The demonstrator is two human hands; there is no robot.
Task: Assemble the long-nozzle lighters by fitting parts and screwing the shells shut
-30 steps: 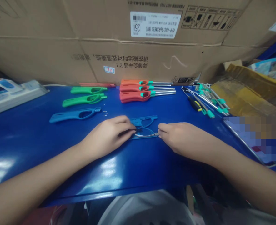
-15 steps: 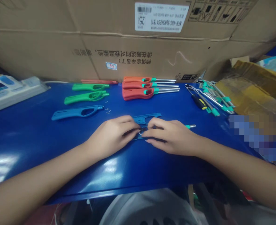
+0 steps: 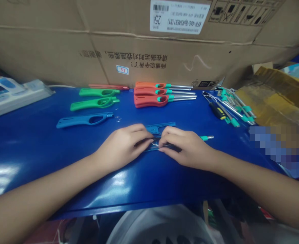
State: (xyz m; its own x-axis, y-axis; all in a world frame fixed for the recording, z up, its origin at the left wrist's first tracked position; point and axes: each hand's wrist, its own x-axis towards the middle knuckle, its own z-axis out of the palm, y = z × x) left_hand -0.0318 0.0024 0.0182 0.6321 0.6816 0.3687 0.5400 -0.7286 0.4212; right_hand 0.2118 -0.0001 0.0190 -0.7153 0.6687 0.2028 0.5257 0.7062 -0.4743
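On the blue table, an opened blue lighter shell half [image 3: 151, 148] lies between my hands, mostly covered by fingers. My left hand [image 3: 124, 144] is closed in a pinch at its left part, next to a small dark piece. With fingertips together, my right hand [image 3: 190, 147] pinches at a thin white wire [image 3: 155, 144] inside the shell. Past the right hand's knuckles sticks out a metal tube with a teal collar [image 3: 204, 138]. The other blue shell half [image 3: 155, 128] lies just behind the fingers. What exactly the left fingertips hold is hidden.
Assembled orange and red lighters [image 3: 151, 101] lie at the back. Green shells [image 3: 93, 103] and a blue shell [image 3: 75, 122] are on the left, by several tiny screws [image 3: 118, 118]. A screwdriver [image 3: 217, 111] and metal tubes [image 3: 237, 105] lie right; a power strip [image 3: 17, 98] stands left.
My right fingers have drawn together and shifted slightly right, showing more of the white wire. The left hand keeps its pinch. The whole view has shifted a little.
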